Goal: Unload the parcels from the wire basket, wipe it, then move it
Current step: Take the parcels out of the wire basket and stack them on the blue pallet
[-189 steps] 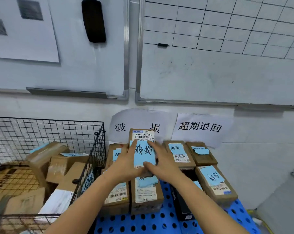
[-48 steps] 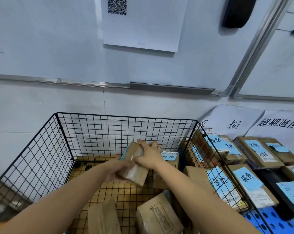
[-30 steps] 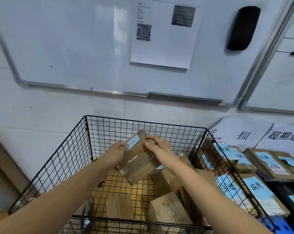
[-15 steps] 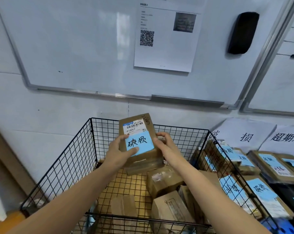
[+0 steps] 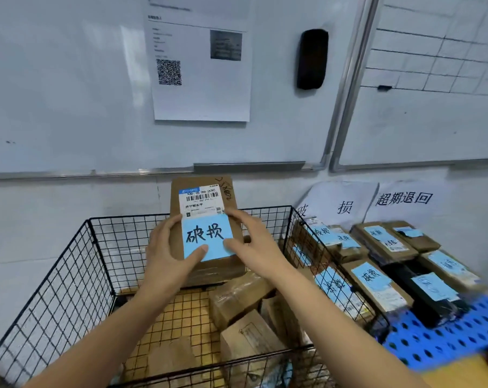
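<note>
Left hand point(image 5: 167, 256): grips the left edge of the brown cardboard parcel point(image 5: 229, 201), fingers wrapped round the side, thumb pressed flat on the lower part of the blue paper note point(image 5: 206, 236).
Right hand point(image 5: 254, 242): grips the parcel's right edge, forefinger along the note's top corner, thumb on its right margin.
Forearms: bare, rising from the lower frame and converging over the basket.
Parcel: held upright in the air above the black wire basket point(image 5: 69, 275), white barcode label at the top, facing the camera.
Basket: more brown boxes point(image 5: 237, 298) lie inside, towards its right half.
Right of basket: blue-noted parcels point(image 5: 377, 278) in rows on a blue perforated plastic pallet point(image 5: 433, 340).
</note>
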